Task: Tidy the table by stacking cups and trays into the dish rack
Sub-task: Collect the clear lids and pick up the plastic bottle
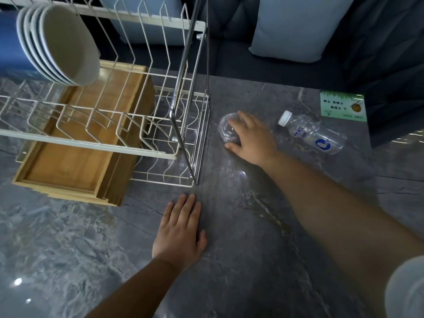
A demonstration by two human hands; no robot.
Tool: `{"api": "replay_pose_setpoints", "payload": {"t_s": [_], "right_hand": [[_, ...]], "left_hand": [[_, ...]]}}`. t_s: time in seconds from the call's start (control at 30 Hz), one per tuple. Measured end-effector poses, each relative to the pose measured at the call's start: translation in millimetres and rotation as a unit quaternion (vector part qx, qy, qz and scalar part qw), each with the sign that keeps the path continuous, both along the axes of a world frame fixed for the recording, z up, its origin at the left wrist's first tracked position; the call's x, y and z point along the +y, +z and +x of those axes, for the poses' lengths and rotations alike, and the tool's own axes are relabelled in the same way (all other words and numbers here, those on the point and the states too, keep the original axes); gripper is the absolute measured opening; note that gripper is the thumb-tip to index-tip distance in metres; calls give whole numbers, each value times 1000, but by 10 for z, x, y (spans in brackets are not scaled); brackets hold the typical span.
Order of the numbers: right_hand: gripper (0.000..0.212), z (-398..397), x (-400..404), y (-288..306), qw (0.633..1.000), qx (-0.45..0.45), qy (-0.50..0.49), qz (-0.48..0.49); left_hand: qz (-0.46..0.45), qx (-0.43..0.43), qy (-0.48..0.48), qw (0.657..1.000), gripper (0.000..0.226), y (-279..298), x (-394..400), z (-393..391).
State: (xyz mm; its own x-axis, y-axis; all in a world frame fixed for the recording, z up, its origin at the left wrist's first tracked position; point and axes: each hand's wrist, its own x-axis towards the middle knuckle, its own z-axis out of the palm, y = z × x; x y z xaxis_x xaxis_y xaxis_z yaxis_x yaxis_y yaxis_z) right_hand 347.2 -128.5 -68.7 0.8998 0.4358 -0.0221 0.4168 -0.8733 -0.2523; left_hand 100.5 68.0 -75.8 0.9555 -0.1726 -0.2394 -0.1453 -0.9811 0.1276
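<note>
Clear plastic cups (227,130), nested into a short stack lying on its side, sit at the centre of the frame on the grey marbled stone table (229,226), just right of the white wire dish rack (128,125). The plastic is thin, ribbed and see-through, its round end facing the rack. The right hand (253,140) lies over the stack, fingers curled round it and thumb at its lower edge. The left hand (180,232) rests flat on the table at lower centre, fingers straight and close together, just below the rack's near corner.

Light wooden rectangular trays (75,157) are stacked under the rack's lower tier at the left. In the upper left, pale round bowls (62,44) stand on edge in the upper tier.

Right of the cups, near but apart, a clear plastic water bottle with a white cap (312,134) lies on its side; its label bears a blue rounded logo and small blue print too blurred to read. Further right, at the table's edge, a green and white card (343,106) carries Chinese characters, seen upside down and not legible.
</note>
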Motion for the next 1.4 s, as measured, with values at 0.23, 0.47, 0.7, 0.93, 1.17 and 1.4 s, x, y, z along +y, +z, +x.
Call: {"api": "replay_pose_setpoints", "payload": {"t_s": [0.23,0.47,0.7,0.93,1.17,1.4], "right_hand": [[110,145,18,34,997,72,-36,-21],[107,255,51,96,994,75,-44,-60],[98,232,91,96,994,57,-55,-76],[83,-21,117,67,993,41,-95,-53],[87,-236,17,136,991,54,-106,-68],[81,-642,-276,223,987,91,-116,-68]], "left_hand": [[-5,-4,4,1000,67,-11,-4,0],[-6,-15,0,1000,66,-14,-1,5],[-2,-12,0,1000,66,-15,-6,20],[-12,-12,4,1000,65,-29,3,24],[-13,-20,8,1000,65,-9,14,23],[-19,-36,19,999,65,-61,22,17]]}}
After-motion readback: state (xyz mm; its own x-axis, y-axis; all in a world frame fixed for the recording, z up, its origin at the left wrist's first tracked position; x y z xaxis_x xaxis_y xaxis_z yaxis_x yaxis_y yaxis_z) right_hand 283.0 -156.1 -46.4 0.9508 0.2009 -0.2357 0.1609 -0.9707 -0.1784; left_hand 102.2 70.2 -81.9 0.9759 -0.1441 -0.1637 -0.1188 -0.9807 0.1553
